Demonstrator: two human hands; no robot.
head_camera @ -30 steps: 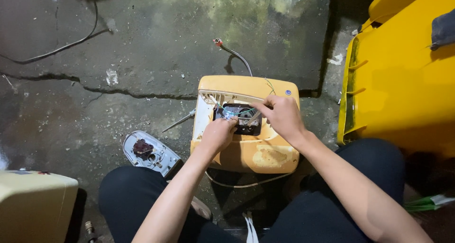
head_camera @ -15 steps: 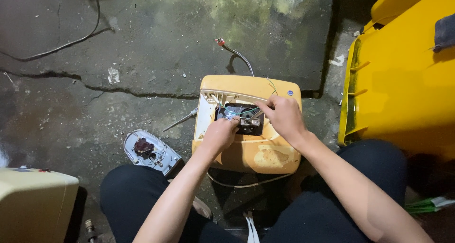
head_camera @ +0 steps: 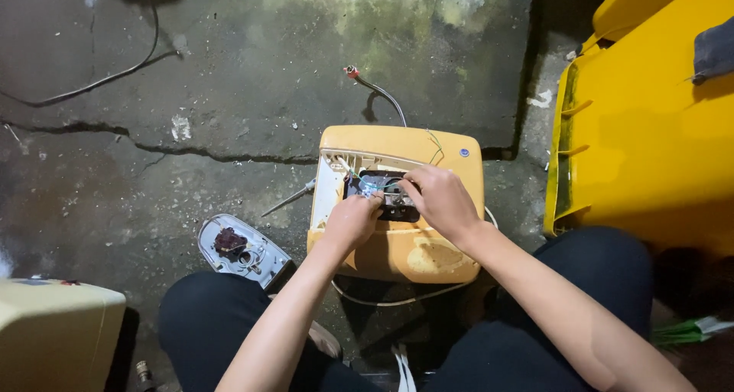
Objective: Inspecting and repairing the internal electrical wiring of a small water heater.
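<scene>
Since half a second ago, when my right hand [head_camera: 442, 202] sat further right, its fingers have closed in on the dark component [head_camera: 386, 195] inside the yellowed casing [head_camera: 397, 247] between my knees, while my left hand [head_camera: 352, 221], curled narrow, steadies its near edge.

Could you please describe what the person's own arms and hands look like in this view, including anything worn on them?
Both forearms are bare up to the bottom edge of the picture, with no sleeves in view. The left hand and right hand wear no gloves, and no rings, watch or bracelet show on the sides that can be seen. Below the arms, the person wears dark trousers.
</scene>
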